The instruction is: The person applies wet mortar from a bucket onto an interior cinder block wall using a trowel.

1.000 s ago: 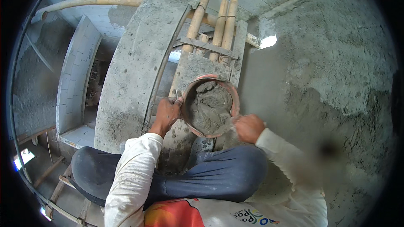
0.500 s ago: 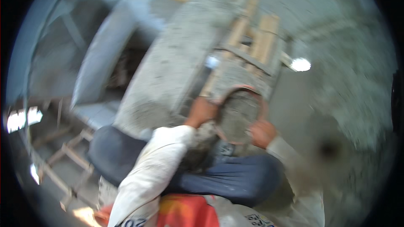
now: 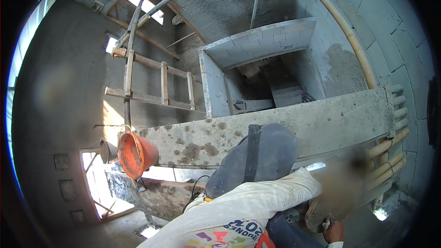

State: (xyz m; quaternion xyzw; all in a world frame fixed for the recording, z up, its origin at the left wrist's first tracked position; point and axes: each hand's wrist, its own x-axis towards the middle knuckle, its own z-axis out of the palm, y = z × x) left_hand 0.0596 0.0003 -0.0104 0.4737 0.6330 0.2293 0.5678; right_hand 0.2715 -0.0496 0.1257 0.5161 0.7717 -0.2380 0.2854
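Note:
At the lower right, beside my bent leg, a mortar-smeared bucket [image 3: 314,218] shows only in part. My right hand [image 3: 335,232] is closed at its edge, fingers curled on the rim. My left arm in a white sleeve [image 3: 275,188] reaches across to the right toward the same bucket. A blurred brown smudge covers the place where my left hand ends, so its fingers are hidden. Away to the left, an orange bucket [image 3: 138,154] with a yellow handle stands tilted at the end of the concrete ledge [image 3: 321,112], out of reach of both hands.
A grey bucket [image 3: 107,150] sits behind the orange one. Beyond the ledge, block walls [image 3: 271,34] surround a deep opening. A wooden frame [image 3: 161,82] stands at the left, bamboo poles [image 3: 388,170] stick out at the right. Gaps beside the ledge let light through.
My view has swung left, bringing the orange bucket and wooden frame into sight. The mortar-filled bucket between my two hands has shifted to the lower right of the picture.

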